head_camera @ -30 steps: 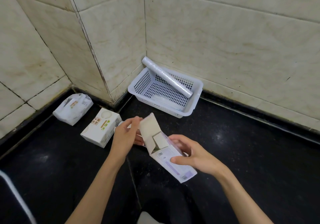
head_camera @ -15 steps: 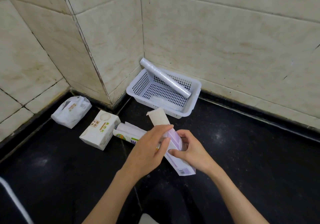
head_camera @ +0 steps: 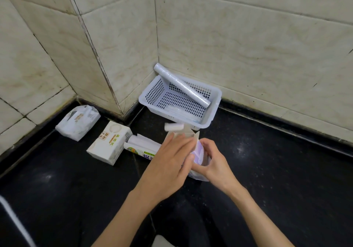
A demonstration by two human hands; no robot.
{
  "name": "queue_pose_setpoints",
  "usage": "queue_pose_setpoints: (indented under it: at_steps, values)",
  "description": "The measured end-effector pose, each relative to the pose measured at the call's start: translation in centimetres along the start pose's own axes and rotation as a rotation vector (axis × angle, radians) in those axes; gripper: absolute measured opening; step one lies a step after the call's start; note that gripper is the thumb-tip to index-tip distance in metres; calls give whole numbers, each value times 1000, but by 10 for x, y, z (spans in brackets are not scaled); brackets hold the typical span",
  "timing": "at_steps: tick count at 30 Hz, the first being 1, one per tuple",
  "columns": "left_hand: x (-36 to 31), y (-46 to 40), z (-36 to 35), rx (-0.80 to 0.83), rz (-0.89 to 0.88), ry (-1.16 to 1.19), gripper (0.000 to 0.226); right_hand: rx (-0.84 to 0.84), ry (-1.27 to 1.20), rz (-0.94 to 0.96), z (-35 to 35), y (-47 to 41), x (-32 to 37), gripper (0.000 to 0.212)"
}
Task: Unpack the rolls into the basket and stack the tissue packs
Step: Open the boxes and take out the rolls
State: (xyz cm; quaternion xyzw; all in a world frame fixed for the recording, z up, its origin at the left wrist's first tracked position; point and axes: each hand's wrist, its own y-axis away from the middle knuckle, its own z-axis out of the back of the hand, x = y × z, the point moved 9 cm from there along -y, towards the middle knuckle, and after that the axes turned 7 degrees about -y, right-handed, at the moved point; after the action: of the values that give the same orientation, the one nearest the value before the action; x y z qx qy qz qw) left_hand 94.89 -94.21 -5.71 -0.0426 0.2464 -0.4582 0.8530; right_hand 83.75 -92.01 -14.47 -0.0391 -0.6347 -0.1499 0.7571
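Centrally, both grips on purple-printed carton [head_camera: 198, 149]: right [head_camera: 212, 162] grasping, left [head_camera: 172, 162] flat-fingered; print unreadable.

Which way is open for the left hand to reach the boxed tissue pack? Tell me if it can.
Probably yes. The left hand rests on the purple carton, and the boxed tissue pack lies just to its left on the floor, with only the open roll box nearby, not covering it.

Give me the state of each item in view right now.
Carton: top flaps open, upright, gripped by right hand; left hand across its front.
Basket: holds one roll, leaning across its rim.
Boxed tissue pack: sealed, unstacked.
Soft tissue pack: unstacked, by the wall.
Second roll carton: lying down.
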Motion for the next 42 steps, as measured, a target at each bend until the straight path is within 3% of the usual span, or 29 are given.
queue_pose_setpoints:
  at_steps: [7,15,20,30,34,37,39,42]
  values:
    - [11,-4,5,192,-113,71,55,187,-88,-10,-1,0,3,58]
    - [17,-8,-3,281,-189,-77,35,381,-28,-45,-6,0,8,57]
    - [8,-8,4,151,-251,-132,10,400,3,-69,-6,1,6,57]
    - [72,-9,25,33,255,344,14,275,52,-106,22,-8,-3,52]
    - [74,-5,4,147,296,503,18,247,57,-112,30,-13,-3,45]
    - [70,-7,-10,227,259,463,38,234,47,-117,35,-17,-3,43]
    - [72,-15,-13,171,228,378,37,253,48,-129,37,-18,-5,43]
    - [88,-20,-23,94,327,385,28,259,113,-176,43,-24,-14,45]
